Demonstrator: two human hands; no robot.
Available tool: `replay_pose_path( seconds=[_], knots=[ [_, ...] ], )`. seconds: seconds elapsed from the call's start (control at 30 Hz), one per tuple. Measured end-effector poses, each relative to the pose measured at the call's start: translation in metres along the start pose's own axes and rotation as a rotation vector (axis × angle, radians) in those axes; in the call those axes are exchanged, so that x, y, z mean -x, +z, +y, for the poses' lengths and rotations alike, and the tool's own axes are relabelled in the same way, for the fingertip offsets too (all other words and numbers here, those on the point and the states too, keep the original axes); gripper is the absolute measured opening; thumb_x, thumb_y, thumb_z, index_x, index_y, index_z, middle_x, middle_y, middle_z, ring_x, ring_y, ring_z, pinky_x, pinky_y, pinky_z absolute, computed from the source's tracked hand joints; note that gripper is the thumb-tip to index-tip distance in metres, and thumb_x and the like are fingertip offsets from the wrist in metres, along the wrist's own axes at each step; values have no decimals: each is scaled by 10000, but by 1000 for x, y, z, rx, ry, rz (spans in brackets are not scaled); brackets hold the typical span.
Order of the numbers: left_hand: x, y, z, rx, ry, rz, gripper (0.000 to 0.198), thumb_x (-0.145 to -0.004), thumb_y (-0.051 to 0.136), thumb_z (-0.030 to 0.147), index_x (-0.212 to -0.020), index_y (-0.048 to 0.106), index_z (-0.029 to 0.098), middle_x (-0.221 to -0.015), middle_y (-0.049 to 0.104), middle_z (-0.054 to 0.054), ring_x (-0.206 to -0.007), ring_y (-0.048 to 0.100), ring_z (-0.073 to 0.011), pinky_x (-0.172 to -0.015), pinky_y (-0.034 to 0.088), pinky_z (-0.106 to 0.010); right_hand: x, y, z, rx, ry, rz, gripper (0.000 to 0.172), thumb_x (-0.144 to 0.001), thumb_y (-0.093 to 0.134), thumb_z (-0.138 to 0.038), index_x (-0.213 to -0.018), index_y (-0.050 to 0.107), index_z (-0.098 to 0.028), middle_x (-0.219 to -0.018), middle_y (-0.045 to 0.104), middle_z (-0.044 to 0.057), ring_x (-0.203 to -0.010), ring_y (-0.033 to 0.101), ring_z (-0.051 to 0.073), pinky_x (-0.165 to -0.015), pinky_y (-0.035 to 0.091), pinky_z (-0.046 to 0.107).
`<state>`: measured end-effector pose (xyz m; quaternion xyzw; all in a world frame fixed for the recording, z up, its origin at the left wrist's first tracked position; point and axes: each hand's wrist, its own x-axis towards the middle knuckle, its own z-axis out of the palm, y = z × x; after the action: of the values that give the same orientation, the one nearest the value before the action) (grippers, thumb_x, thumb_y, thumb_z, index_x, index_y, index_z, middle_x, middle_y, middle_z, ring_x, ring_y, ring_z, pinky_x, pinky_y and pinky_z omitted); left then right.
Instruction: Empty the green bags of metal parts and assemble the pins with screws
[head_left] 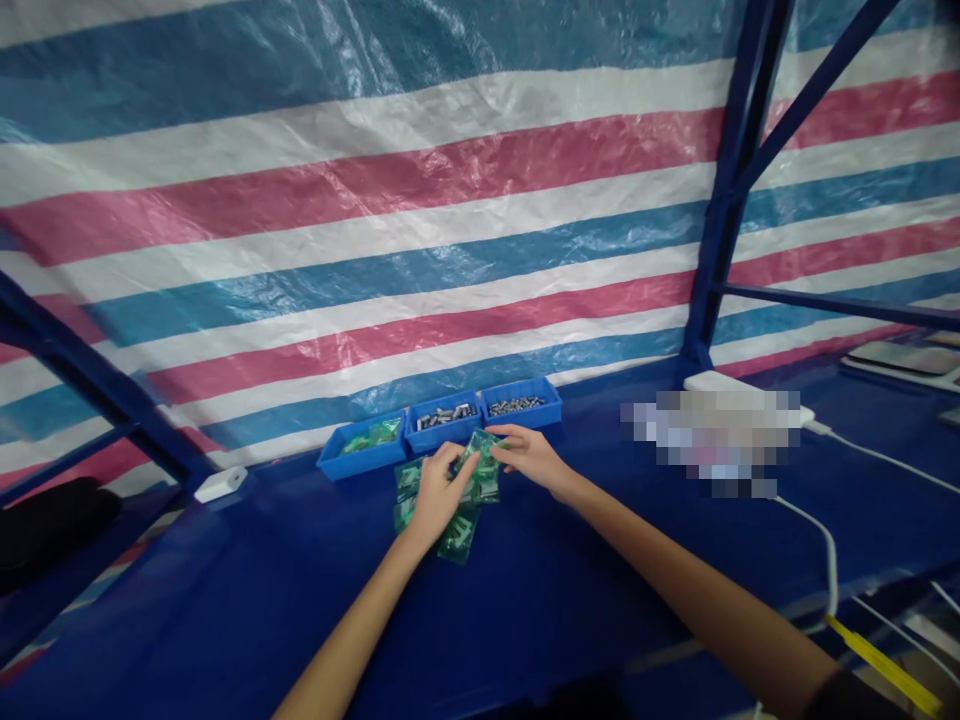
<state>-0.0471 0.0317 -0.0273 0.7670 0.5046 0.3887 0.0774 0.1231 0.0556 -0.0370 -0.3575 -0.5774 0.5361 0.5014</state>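
My left hand (438, 490) and my right hand (534, 458) hold a small green plastic bag (483, 445) between their fingertips, over a loose pile of similar bags. Pale pieces show inside a bag (457, 536) at the near side of this pile; their kind is too small to make out. Behind the hands stand three blue bins side by side. The left bin (358, 462) holds green bags, the middle bin (444, 438) short metal cylinders, and the right bin (536, 414) smaller metal pieces. Part of the pile is hidden under my left hand.
The blue tabletop (300, 590) runs up to a striped plastic sheet (375, 220). A white box (220, 484) sits at left by a blue frame leg. On the right are a white power strip (795, 408) with cables, a blurred patch, and a blue post (712, 250).
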Motion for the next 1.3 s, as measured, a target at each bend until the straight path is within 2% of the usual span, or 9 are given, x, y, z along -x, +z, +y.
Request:
replay_pose_path(
  seconds=[0.17, 0.33, 0.47, 0.63, 0.77, 0.9, 1.0, 1.2, 1.3],
  knots=[
    [0, -3, 4, 163, -61, 155, 262, -796, 538, 410, -681, 549, 175, -719, 555, -3, -717, 537, -137, -689, 415, -239, 2, 3, 3, 98, -155, -78, 210, -642, 691, -281, -820, 661, -173, -816, 687, 34, -742, 630, 151, -757, 488, 328],
    [3, -1, 9, 206, -92, 167, 219, -786, 565, 390, -827, 593, 176, -761, 597, -7, -717, 545, -134, -674, 430, -244, 0, 4, 5, 66, -176, -7, 196, -636, 688, -291, -758, 605, -162, -706, 664, 12, -643, 620, 135, -667, 495, 299],
    [6, -3, 10, 69, 55, 159, 175, -802, 558, 351, -865, 614, 197, -829, 614, -28, -799, 560, -160, -753, 427, -299, 1, 2, 6, 128, -214, 53, 137, -657, 657, -266, -736, 595, -173, -803, 666, 34, -748, 629, 161, -646, 487, 283],
    [10, -9, 6, -213, 266, 72, 201, -851, 481, 272, -739, 642, 225, -896, 596, -45, -888, 544, -178, -798, 390, -344, 6, -2, 4, 282, -306, 131, 83, -683, 573, -179, -608, 607, -185, -1058, 598, 69, -958, 582, 194, -620, 477, 255],
    [12, -9, 9, -250, 302, 53, 210, -859, 461, 254, -746, 636, 232, -896, 599, -43, -920, 542, -182, -812, 383, -351, 7, -2, 2, 293, -321, 154, 94, -676, 564, -168, -621, 633, -198, -1073, 585, 62, -964, 576, 198, -613, 478, 257],
    [7, -9, 11, -99, 173, 134, 172, -837, 494, 312, -753, 595, 202, -859, 608, -39, -841, 567, -170, -786, 415, -319, 7, 1, -1, 266, -308, 175, 146, -697, 611, -287, -806, 661, -204, -988, 627, 67, -868, 604, 189, -559, 470, 244],
    [-2, -17, -4, 26, 1, 244, 184, -820, 510, 366, -798, 569, 193, -805, 608, -26, -734, 577, -151, -710, 445, -275, 8, 4, -3, 253, -258, 154, 260, -728, 596, -379, -907, 645, -196, -923, 651, 66, -759, 611, 167, -538, 465, 243],
    [-13, -63, -82, 248, -422, 673, 194, -854, 410, 343, -935, 452, 172, -628, 574, 12, -591, 603, -138, -638, 475, -267, 12, 9, -3, 316, -220, 88, 260, -755, 562, -407, -864, 657, -190, -778, 655, 41, -668, 588, 151, -531, 446, 245],
    [-10, -83, -116, 210, -544, 794, 162, -811, 448, 240, -952, 425, 162, -766, 591, -18, -576, 591, -108, -621, 481, -254, 13, 11, -1, 309, -213, 52, 266, -763, 549, -417, -842, 654, -186, -746, 653, 34, -667, 592, 154, -562, 461, 260]
  ],
)
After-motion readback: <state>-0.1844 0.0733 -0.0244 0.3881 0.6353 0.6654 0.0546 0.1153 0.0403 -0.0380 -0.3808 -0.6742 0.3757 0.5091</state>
